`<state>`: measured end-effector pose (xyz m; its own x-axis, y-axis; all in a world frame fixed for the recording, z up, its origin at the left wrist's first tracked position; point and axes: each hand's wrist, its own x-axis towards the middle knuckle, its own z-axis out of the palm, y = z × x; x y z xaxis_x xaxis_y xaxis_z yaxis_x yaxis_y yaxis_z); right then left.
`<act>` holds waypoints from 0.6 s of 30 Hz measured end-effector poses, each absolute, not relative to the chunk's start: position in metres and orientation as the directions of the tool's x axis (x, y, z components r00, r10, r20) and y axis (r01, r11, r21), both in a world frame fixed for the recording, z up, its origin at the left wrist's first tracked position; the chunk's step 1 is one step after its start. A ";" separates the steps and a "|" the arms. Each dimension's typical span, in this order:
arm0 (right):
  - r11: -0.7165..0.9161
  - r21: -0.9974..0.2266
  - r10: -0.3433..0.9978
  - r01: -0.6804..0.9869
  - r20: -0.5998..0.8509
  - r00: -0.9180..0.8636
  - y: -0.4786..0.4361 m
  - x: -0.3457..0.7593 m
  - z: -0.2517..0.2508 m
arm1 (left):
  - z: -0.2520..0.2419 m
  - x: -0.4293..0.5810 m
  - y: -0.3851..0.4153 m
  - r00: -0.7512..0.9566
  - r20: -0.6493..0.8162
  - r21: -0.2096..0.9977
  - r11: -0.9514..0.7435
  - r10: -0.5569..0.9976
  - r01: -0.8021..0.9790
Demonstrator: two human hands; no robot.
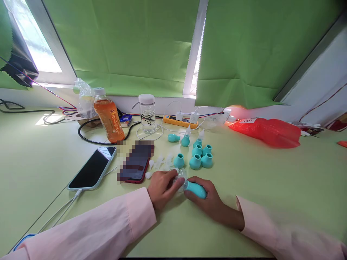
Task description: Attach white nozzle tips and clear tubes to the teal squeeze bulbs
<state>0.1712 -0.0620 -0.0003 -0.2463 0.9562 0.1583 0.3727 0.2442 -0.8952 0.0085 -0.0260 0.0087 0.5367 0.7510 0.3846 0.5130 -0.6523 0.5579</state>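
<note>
My right hand (207, 200) is closed around a teal rubber bulb (197, 189), which lies tilted with its mouth to the left. At that mouth, my left hand (164, 187) pinches a clear plastic nozzle (179, 184); whether the two parts are joined I cannot tell. Just beyond my hands stand several open teal bulbs (195, 161), mouths up. One more open bulb (179, 161) is nearer my left hand. Two bulbs with clear tips, one of them here (185, 140), stand farther back, beside a bulb lying on its side (173, 137). Loose clear plastic pieces (159, 162) lie left of them.
Two phones, a black-screened one (93, 168) with a cable and a red-edged one (138, 162), lie on the left. Behind are an orange drink bottle (110, 117), a clear jar (148, 115) and an orange power strip (173, 122). A red plastic bag (267, 133) lies back right.
</note>
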 end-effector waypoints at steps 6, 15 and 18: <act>0.535 -0.720 0.839 0.443 0.392 -0.378 -0.067 0.176 -0.007 | 0.011 0.022 -0.036 0.572 0.282 0.772 -0.536 0.770 0.341; 0.799 -0.320 0.599 0.508 0.486 -0.636 -0.065 0.184 -0.001 | 0.003 0.033 -0.042 0.615 -0.203 0.968 0.251 0.762 0.008; 0.862 -0.206 0.501 0.462 0.472 -0.725 -0.062 0.189 -0.006 | 0.000 0.034 -0.038 0.729 -0.312 0.874 0.485 0.609 -0.030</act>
